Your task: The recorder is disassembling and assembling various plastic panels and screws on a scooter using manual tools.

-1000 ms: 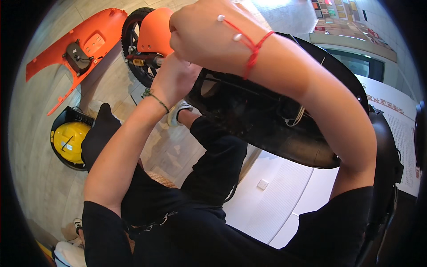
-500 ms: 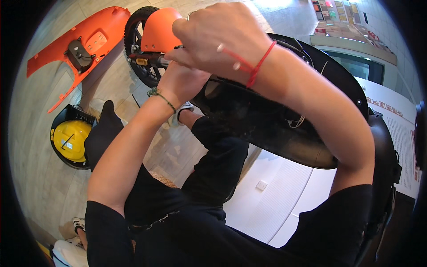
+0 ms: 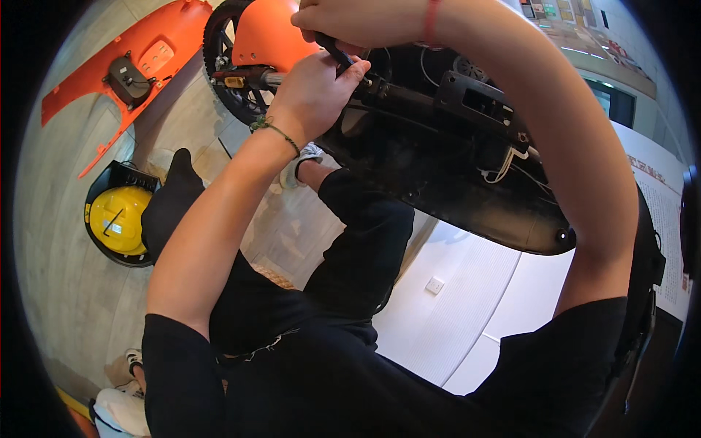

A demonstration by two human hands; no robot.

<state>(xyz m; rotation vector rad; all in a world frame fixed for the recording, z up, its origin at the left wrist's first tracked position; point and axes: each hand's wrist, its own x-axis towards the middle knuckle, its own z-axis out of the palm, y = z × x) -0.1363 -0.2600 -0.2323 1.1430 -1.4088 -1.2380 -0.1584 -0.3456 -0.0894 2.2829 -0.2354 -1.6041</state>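
My right hand reaches over the far side of a motorbike's black bodywork. Its closed fingers are around one end of a dark bar-shaped piece, whose kind I cannot make out. Just below it, my left hand is closed about the lower end of the same piece, thumb stretched along it. Close to the left thumb lies a black shaft with a small bolt-like fitting. Beyond the hands stand the orange front mudguard and the black front wheel with its fork leg.
An orange body panel with a black unit lies on the floor at far left. Nearer is a yellow helmet in a black bin. Loose white wires hang from the black body shell. A white ribbed surface lies below.
My right hand has moved up and away from the left wrist, uncovering the dark piece, the shaft and the bodywork's inner parts. My left hand has risen and shifted right.
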